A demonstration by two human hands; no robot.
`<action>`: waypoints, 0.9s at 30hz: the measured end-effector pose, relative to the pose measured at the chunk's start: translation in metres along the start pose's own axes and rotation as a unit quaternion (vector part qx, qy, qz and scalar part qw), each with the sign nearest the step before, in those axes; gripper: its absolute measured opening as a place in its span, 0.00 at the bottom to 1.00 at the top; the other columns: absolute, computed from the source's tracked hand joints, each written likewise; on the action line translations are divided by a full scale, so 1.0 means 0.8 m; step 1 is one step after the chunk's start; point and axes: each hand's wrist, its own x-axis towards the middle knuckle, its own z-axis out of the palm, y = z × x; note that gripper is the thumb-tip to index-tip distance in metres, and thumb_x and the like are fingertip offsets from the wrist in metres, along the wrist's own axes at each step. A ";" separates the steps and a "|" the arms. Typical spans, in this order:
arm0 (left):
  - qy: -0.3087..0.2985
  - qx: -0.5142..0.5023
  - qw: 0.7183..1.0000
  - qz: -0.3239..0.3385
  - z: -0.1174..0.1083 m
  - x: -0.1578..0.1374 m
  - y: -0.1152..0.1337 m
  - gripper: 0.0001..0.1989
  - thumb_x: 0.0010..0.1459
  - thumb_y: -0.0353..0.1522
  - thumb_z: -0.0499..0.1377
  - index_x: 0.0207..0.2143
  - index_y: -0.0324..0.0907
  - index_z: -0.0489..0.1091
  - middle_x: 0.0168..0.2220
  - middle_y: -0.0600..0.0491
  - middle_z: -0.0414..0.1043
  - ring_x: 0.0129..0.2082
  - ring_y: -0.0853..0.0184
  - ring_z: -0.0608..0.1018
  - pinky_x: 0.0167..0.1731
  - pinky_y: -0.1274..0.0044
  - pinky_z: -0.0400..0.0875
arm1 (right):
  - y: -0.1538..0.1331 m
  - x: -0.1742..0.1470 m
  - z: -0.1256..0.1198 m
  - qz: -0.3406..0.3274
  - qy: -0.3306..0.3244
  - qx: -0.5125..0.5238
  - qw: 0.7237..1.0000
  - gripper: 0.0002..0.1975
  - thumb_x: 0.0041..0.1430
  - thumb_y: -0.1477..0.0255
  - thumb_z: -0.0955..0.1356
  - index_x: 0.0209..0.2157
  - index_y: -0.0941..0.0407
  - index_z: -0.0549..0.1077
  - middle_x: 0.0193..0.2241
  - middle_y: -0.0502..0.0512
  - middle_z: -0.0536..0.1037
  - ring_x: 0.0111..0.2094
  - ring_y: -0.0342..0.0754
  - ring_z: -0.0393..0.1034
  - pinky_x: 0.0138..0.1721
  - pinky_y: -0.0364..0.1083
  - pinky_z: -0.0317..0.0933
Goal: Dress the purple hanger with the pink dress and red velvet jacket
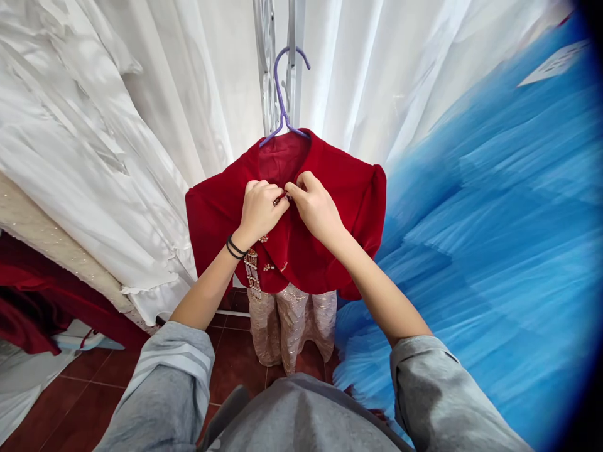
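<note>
With fingers pinched, your left hand [264, 210] and right hand [315, 204] hold the small clasp [287, 196] between them, equally near it, on the front of the red jacket [301, 242] hanging from the purple hanger [280, 88].

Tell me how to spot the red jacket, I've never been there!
Start at the big puffy blue tulle filling the right side. Look left to the middle, where a purple hanger shows before silvery metal bars. On it is the red jacket; unlike the red cloth at lower left, it has the left hand and right hand at its front.
</note>
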 end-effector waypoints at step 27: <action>0.029 -0.120 0.992 -0.025 0.014 0.000 -0.003 0.12 0.56 0.31 0.53 0.19 0.44 0.65 0.24 0.55 0.73 0.31 0.65 0.71 0.47 0.66 0.60 | 0.008 0.054 -0.052 -0.053 -0.229 -0.003 0.972 0.11 0.64 0.76 0.61 0.39 0.58 0.74 0.37 0.59 0.68 0.33 0.47 0.62 0.29 0.45 0.50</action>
